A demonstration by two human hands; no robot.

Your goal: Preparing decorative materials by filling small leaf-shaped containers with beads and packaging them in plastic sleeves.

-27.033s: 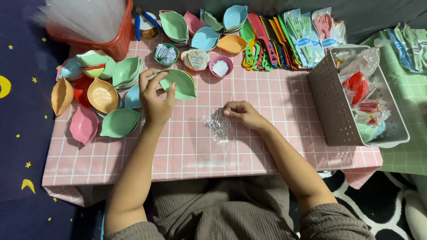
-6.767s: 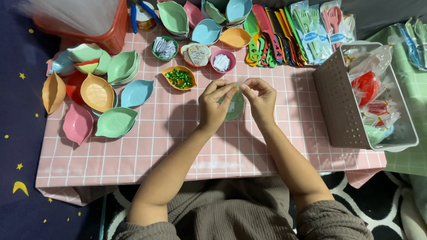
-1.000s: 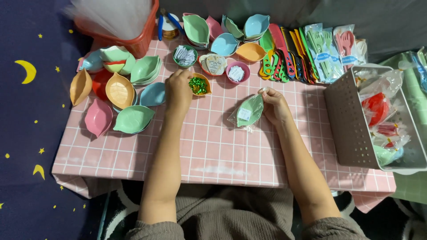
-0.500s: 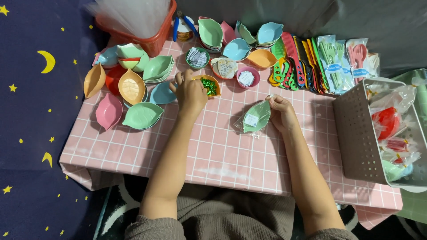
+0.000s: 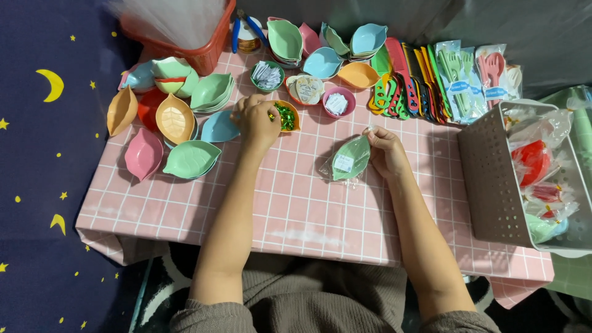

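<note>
Even, fairly bright light from above, slightly cool. Soft short shadows only: under the left hand (image 5: 258, 120), beside the right hand (image 5: 385, 151), along the near wall of the grey basket (image 5: 490, 179). Mild glare on the clear bags in the red basket (image 5: 206, 58) at the top, washed out to white and a bit blurred. Pink tablecloth (image 5: 308, 203) is sharp, grid lines crisp. Slight wide-angle bending at the frame edges. Corners are darker, especially upper right.

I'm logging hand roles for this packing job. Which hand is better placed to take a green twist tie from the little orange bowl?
Left. The left hand is already at the orange bowl, while the right hand holds the bagged green dish.
</note>
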